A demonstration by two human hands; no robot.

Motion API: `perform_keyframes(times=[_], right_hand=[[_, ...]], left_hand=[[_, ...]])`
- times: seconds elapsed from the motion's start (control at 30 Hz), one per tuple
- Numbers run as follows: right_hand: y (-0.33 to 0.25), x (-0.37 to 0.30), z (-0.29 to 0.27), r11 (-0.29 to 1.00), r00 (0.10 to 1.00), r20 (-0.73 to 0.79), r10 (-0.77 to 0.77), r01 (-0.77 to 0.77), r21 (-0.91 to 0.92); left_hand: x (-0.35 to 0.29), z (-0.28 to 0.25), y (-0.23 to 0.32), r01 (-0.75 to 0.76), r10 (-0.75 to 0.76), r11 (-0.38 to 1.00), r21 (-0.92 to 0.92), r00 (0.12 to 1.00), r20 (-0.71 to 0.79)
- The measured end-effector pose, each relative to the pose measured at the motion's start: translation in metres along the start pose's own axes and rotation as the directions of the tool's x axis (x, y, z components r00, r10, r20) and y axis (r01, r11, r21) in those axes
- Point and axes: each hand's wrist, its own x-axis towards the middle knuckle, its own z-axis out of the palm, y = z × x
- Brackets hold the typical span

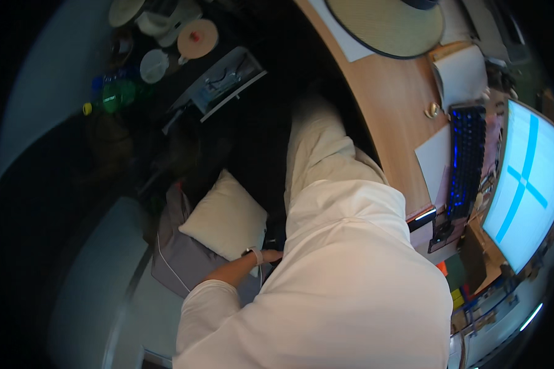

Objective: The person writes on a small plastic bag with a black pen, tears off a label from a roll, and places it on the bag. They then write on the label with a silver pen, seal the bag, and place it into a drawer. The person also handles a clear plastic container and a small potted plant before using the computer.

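My left hand (271, 255), with a watch (250, 251) on its wrist, reaches in beside my hip, and its fingers are partly hidden by my white shirt. Dark material lies under the fingertips; what it is, and whether they hold it, I cannot make out. Just beyond the wrist a cream cushion (224, 215) rests on a grey fabric thing (178, 267), and a thin white cable (169, 264) runs down over the grey fabric. My right hand is out of the picture.
To my right is a wooden desk (385, 98) with a lit keyboard (466, 163), a round straw-coloured mat (391, 24), papers (434, 160) and a bright monitor (523, 184). At upper left are an open drawer-like box (221, 83), a green bottle (118, 95) and lidded containers (197, 40).
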Motion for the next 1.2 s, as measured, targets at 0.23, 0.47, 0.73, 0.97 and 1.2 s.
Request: perform_keyframes(times=[0.23,0.47,0.73,0.97,1.2], right_hand=[[-0.039,0.029,0.021,0.981,0.992,-0.004,-0.126,0.124,-0.152],[-0.062,0.047,0.048,0.979,0.978,0.078,-0.191,0.196,-0.050],[-0.102,0.035,0.108,0.879,0.821,0.457,-0.343,0.110,0.463],[-0.157,0.001,0.144,0.818,0.609,0.730,-0.310,-0.222,0.531],[-0.183,0.000,0.179,0.934,0.554,0.808,-0.201,-0.140,0.329]], left_hand=[[-0.073,-0.060,0.054,0.325,0.225,0.240,0.915,0.898,-0.378],[-0.184,-0.104,0.204,0.402,0.908,-0.025,0.915,0.391,-0.147],[-0.114,-0.066,0.277,-0.250,0.952,0.226,0.941,-0.145,-0.268],[-0.102,-0.063,0.285,-0.556,0.805,0.405,0.725,-0.159,-0.572],[-0.120,-0.067,0.277,-0.645,0.716,0.679,0.349,0.477,-0.510]])
